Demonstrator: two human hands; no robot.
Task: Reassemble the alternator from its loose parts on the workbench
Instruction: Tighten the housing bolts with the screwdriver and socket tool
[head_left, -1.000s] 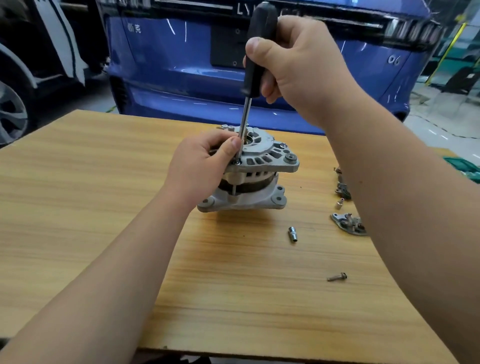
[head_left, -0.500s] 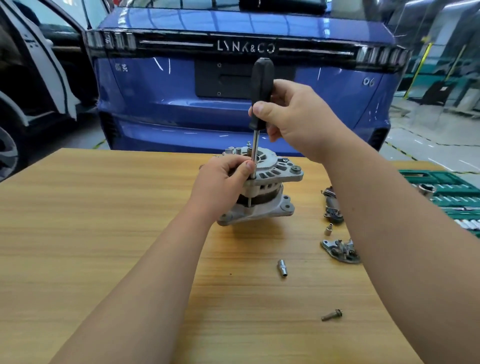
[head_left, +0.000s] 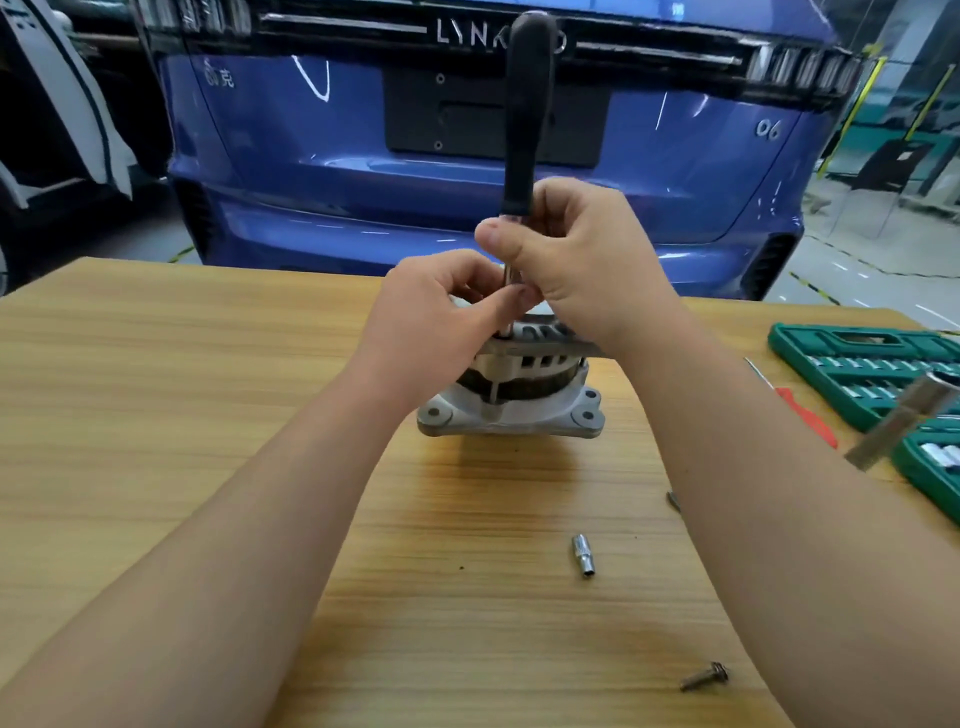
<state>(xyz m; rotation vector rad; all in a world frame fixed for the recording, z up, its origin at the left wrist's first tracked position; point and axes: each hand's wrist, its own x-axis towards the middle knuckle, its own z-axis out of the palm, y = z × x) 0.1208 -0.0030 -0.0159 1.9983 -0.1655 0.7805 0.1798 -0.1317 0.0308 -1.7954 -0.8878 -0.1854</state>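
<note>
Over to the right of the grip, a green case (head_left: 795, 338) lies open on the counter (head_left: 156, 389). Its moulded rows are filled with shiny sockets (head_left: 862, 387), and a blurred metal bar (head_left: 893, 423) lies across it.

The alternator (head_left: 511, 395) stands right beneath both hands, broad face down on the counter and its long axis straight up, with the mounting ears spread at the base. A screwdriver (head_left: 524, 104) stands upright over it, black handle above the grip and shaft dropping to the rim of the upper housing.

The right hand (head_left: 582, 260) keeps a narrow grip, thumb and fingers pinching the shaft just under the handle. The left hand (head_left: 431, 317) pinches the same shaft directly below, close to the housing.

On the person's side of the grip a loose socket (head_left: 583, 556) lies on the wood. Closer to the person, a bolt (head_left: 706, 677) lies on its side. Beyond the grip stands a blue car (head_left: 311, 182).
</note>
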